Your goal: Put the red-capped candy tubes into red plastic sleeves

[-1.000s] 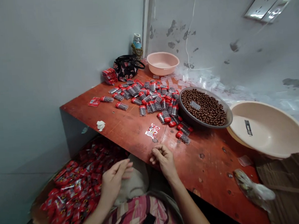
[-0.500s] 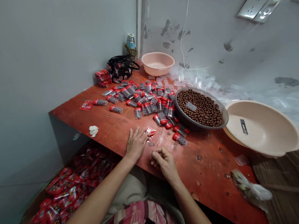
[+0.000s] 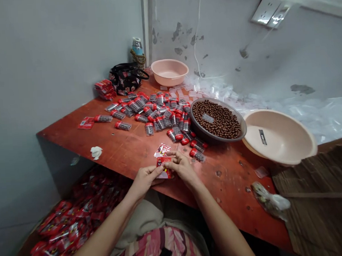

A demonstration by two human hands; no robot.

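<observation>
Close to the table's front edge, my left hand (image 3: pixel 147 179) pinches the lower left side of a small red printed packet (image 3: pixel 165 175). My right hand (image 3: pixel 182 167) has its fingers closed on the upper right side of that same packet. Just beyond the fingers, a shiny clear-and-red plastic packet (image 3: pixel 162 149) lies flat on the red table (image 3: pixel 126 154). Small clear containers with red caps (image 3: pixel 159 123), filled with dark balls, are heaped farther back. The nearest one (image 3: pixel 196 155) lies right of my right hand.
A grey basin of brown balls (image 3: pixel 217 119) stands to the right, beside a beige basin (image 3: pixel 279 136). At the back are a pink basin (image 3: pixel 170 72) and a floral bag (image 3: pixel 126 78). Red packets (image 3: pixel 66 229) fill a box below left. Cardboard (image 3: pixel 322 191) lies at right.
My left hand has lifted from lying flat on the table and drawn back. Both hands have come together on a red packet. The view has turned slightly right.
</observation>
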